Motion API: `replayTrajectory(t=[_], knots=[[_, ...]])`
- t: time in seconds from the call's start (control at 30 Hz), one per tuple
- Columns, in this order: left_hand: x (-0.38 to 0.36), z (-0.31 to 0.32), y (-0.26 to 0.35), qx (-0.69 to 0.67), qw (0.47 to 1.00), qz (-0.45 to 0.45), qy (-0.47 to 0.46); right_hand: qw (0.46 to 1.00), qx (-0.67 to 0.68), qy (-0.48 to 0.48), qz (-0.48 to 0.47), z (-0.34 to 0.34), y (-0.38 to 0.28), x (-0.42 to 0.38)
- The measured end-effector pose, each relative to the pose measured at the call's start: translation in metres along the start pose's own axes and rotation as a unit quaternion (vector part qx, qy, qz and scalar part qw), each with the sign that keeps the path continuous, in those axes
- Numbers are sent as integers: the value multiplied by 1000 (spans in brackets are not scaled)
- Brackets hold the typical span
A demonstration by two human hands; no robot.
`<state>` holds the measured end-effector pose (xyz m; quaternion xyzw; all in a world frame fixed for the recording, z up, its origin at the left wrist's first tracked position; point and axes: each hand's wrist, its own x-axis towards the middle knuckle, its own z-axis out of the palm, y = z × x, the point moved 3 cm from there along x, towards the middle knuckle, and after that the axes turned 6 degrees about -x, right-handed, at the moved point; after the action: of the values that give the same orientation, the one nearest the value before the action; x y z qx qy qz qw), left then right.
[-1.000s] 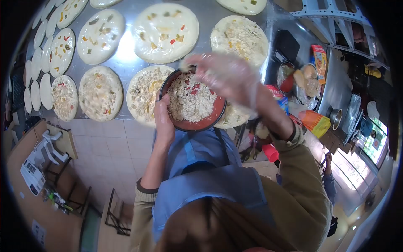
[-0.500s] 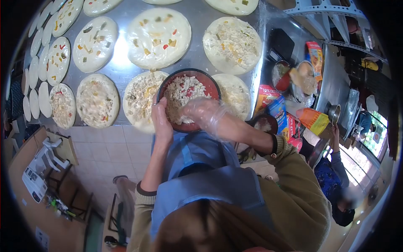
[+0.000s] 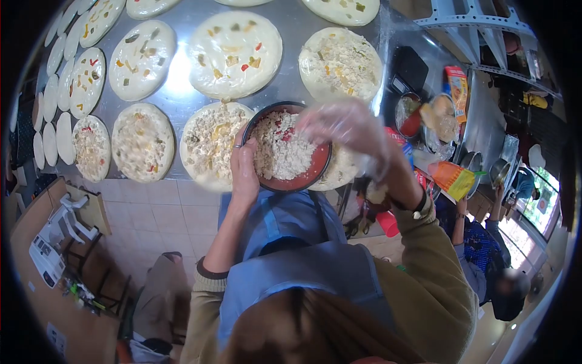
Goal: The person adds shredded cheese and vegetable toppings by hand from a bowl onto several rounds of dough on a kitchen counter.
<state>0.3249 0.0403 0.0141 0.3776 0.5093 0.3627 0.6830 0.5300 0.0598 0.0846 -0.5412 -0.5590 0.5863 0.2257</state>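
Observation:
My left hand [image 3: 245,173] is closed around the left rim of a round bowl [image 3: 318,162], dark outside and reddish inside. White crumbly topping [image 3: 280,155] partly fills the bowl, which is tilted over the table's near edge. My right hand [image 3: 347,124], in a clear plastic glove, is raised over the bowl's right rim. Its fingers look drawn together and are slightly blurred; what they hold is hidden. Left of the bowl lies a dough round [image 3: 212,142] covered with crumbs and vegetable bits. Another crumb-covered round [image 3: 339,65] lies beyond my right hand. The bowl partly hides a third [image 3: 339,177].
More dough rounds [image 3: 235,51] with colourful vegetable pieces cover the metal table [image 3: 176,76]. At right stand a black scale [image 3: 407,68], a reddish bowl [image 3: 409,115] and an orange-yellow packet [image 3: 451,177]. A co-worker [image 3: 482,246] stands there, a hand near the packet.
My right hand has lifted out of the crumbs, up and to the right. The bowl and my left hand have shifted slightly right. The co-worker's arm has come nearer the orange-yellow packet.

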Motion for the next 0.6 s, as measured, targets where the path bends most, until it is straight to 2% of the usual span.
replayTrajectory(t=[0.03,0.1,0.17,0.27,0.37,0.47,0.53,0.6], knots=[[-2,-3,-3,-22,1000,-8,4,998,-5,42,-43,-16,1,0],[-4,-11,-10,-48,998,-24,13,992,-33,111,-57,-46,19,10],[-5,-20,-13,-55,998,-38,23,984,-77,163,-1,-65,55,27],[-12,-30,-13,-68,994,-65,54,958,-221,173,56,-62,69,47],[-18,-37,-12,-76,993,-65,59,937,-280,210,-17,-49,129,62],[-21,-39,-6,-80,991,-74,73,888,-405,215,-30,-40,127,57],[-24,-39,-2,-73,991,-75,81,925,-283,247,-54,-30,131,44],[-26,-38,1,-61,992,-73,87,908,-310,262,-101,-26,128,31]])
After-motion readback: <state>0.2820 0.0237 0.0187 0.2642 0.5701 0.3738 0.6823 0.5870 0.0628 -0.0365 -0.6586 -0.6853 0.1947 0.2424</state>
